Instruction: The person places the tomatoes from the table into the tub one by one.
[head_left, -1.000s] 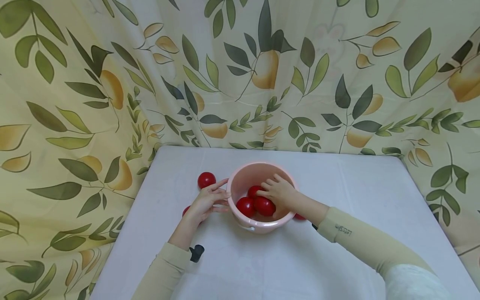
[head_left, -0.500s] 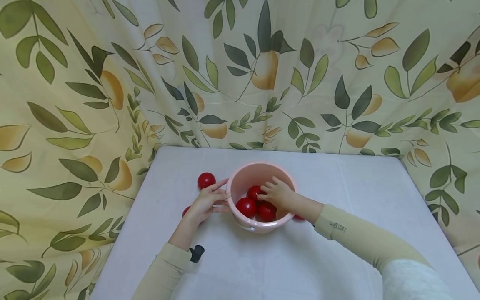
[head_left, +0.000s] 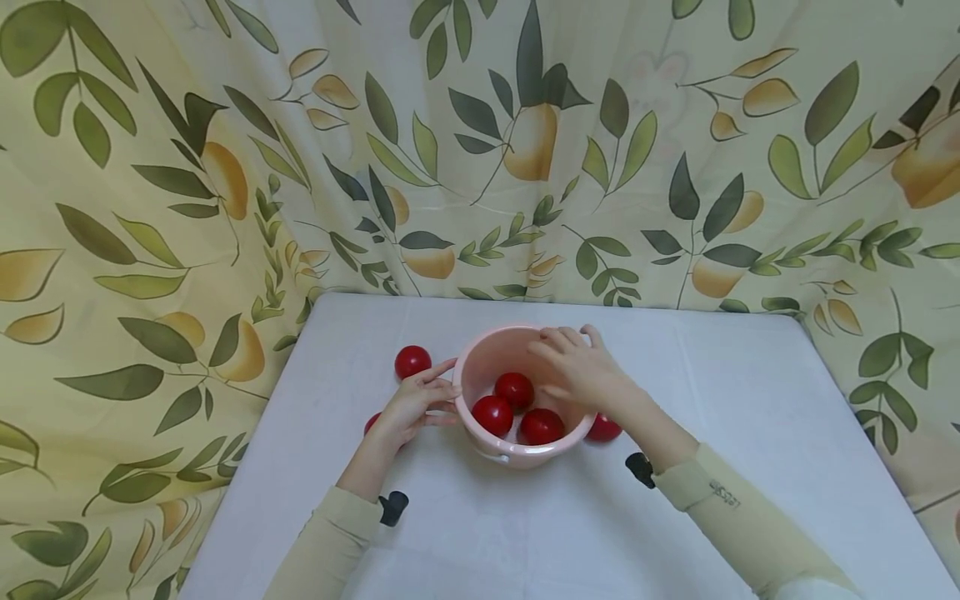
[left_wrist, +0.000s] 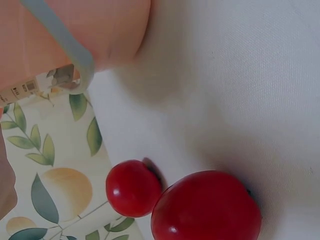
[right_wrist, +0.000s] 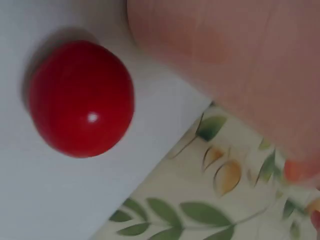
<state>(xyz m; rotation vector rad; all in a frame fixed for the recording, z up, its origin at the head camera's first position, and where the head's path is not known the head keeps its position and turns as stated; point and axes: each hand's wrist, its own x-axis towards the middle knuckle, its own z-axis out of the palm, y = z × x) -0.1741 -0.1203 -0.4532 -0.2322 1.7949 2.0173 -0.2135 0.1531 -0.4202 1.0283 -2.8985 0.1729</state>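
Note:
A pink bucket (head_left: 486, 360) stands on the table, with three red tomatoes (head_left: 542, 427) visible on its bottom. My left hand (head_left: 411, 404) rests with extended fingers against the bucket's left side. Over the right part of the opening is my right hand (head_left: 581, 367), fingers loosely bent and nothing seen in them. One tomato (head_left: 603, 429) lies outside the bucket, below the right forearm; the right wrist view shows it whole. To the left are a tomato (head_left: 412, 362) behind my left hand and another (head_left: 371, 422) mostly hidden by that hand.
The table (head_left: 720, 383) has a white cloth, and a leaf-and-fruit patterned curtain (head_left: 465, 200) hangs behind it and at the left. A pale handle (left_wrist: 65, 37) hangs on the bucket's outside. Black wrist devices (head_left: 393, 507) show on both arms.
My right hand has risen from the tomatoes inside the bucket toward its right rim. The front tomato inside has shifted slightly right. The left hand has stayed put.

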